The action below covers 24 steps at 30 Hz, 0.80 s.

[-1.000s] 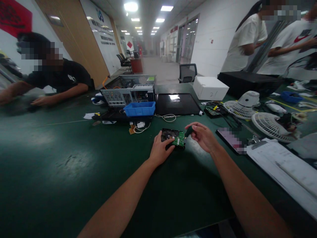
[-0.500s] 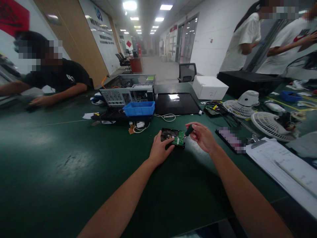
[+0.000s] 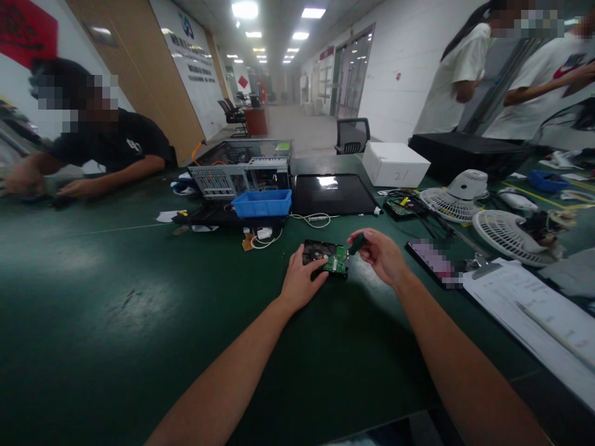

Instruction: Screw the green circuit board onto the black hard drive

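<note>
As it lies flat on the dark green table (image 3: 209, 322), just in front of the person, a black hard drive (image 3: 312, 249) shows a green circuit board (image 3: 339, 260) on its right half. The left hand (image 3: 300, 282) rests on the drive from the near side, fingers spread. The right hand (image 3: 381, 255) pinches a dark-handled tool (image 3: 357, 243), tilted at the board's right edge; from where I stand, I cannot tell whether its tip touches. Beyond them, a blue tray (image 3: 263, 207) sits before an opened computer case (image 3: 218, 179), beside a flat black panel (image 3: 337, 198). To the right are a phone (image 3: 432, 263) and a clipboard (image 3: 525, 303) of papers. Across the table's left side, a person in black (image 3: 134, 139) leans over the surface.
</note>
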Motion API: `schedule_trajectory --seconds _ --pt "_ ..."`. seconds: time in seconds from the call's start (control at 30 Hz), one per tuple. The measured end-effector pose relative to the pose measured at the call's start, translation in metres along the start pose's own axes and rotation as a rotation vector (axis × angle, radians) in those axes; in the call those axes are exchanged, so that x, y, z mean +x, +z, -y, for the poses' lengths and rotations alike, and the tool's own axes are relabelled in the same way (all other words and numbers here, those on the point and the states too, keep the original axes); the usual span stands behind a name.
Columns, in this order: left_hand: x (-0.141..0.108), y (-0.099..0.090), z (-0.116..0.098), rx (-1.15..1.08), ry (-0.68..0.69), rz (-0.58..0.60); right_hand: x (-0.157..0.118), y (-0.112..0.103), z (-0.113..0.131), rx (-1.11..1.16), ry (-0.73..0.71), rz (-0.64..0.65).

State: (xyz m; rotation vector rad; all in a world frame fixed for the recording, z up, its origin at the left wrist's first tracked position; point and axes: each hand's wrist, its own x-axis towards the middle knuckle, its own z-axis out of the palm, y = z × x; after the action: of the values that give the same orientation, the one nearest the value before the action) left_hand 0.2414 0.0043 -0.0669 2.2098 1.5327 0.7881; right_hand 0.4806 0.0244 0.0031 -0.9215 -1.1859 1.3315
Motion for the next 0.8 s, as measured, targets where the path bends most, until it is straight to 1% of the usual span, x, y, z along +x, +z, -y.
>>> schedule_trajectory --seconds 0.1,0.2,0.37,0.57,0.8 --pt "-0.0001 0.0013 0.0009 -0.002 0.001 -0.003 -0.0005 0.0001 0.0017 -0.061 -0.039 -0.026" --pt "0.0002 0.0028 0.0014 -0.001 0.000 -0.014 -0.0005 0.0001 0.0027 -0.065 -0.045 -0.028" --pt "0.0000 0.0005 -0.0005 -0.004 0.012 -0.017 0.0000 -0.0007 0.0013 -0.014 -0.008 0.001" --pt "-0.0010 -0.0027 -0.0027 -0.003 -0.010 -0.008 -0.0020 0.0001 0.0009 0.043 0.035 0.027" --pt "-0.0003 -0.0014 -0.0018 -0.007 -0.008 0.000 -0.0024 0.0022 0.0014 0.025 0.069 0.015"
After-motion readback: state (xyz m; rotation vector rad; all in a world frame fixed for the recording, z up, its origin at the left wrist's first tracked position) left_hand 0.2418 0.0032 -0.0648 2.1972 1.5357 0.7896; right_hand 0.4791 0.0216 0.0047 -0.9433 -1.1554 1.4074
